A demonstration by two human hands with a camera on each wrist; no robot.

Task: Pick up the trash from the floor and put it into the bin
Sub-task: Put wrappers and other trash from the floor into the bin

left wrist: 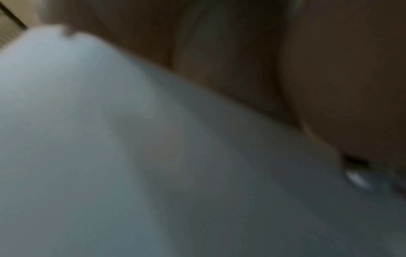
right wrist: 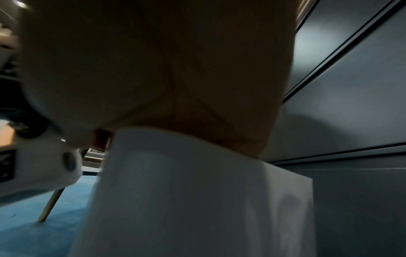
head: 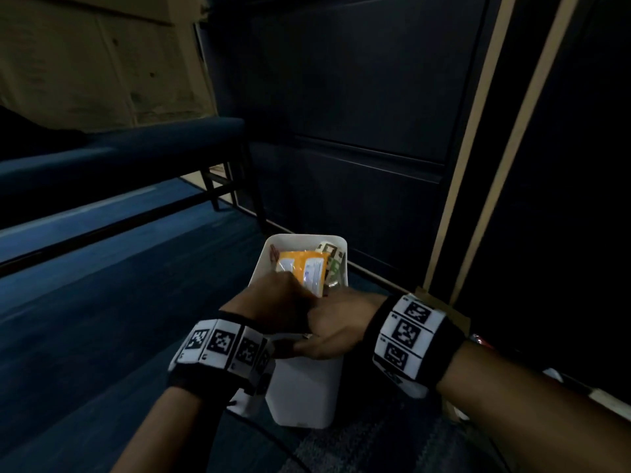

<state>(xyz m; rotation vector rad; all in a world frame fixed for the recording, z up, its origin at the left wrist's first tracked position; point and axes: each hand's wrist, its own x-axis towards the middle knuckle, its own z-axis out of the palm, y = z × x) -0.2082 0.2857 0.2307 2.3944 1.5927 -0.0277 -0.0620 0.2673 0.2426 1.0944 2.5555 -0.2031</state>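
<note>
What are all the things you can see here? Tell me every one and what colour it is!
bin: one, white, standing on the floor by the dark cabinet.
orange packet: one, orange and white, sticking up inside the bin.
green and white wrapper: one, inside the bin behind the orange packet.
floor: one, blue carpet.
bench: one, dark blue with black legs, on the left.
cabinet: one, dark, behind the bin.
wrist bands: two, black and white patterned, one on each wrist.
left hand: one, over the bin, at the orange packet.
right hand: one, over the bin's near rim.
</note>
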